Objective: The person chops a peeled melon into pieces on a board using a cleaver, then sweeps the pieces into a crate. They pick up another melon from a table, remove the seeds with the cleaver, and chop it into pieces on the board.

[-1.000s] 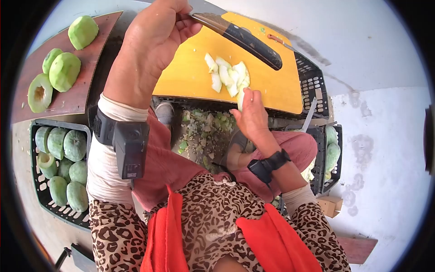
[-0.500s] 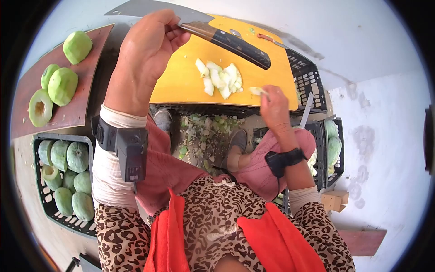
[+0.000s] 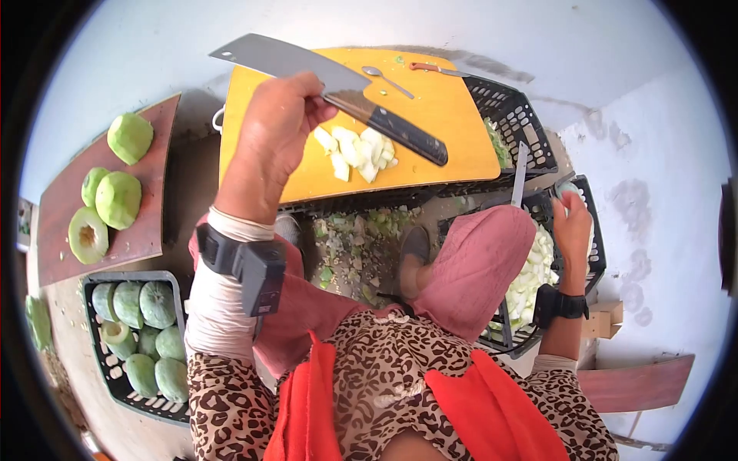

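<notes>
My left hand grips a large cleaver by its blade near the heel, the dark handle slanting down to the right. It is held above a yellow board, where a heap of pale peeled gourd pieces lies. Far to the right, my right hand reaches over a black crate, fingers apart at a pale green gourd by its far edge. Cut white-green pieces fill the crate beside that hand. A long blade stands upright near my right knee.
On the board's far side lie a spoon and an orange-handled knife. Several peeled gourds sit on a brown board at left, above a crate of green gourds. Scraps litter the floor between my feet.
My right hand has moved from the yellow board, where it held a pale piece, out to the crate at right. My left hand still holds the cleaver; the view has shifted.
</notes>
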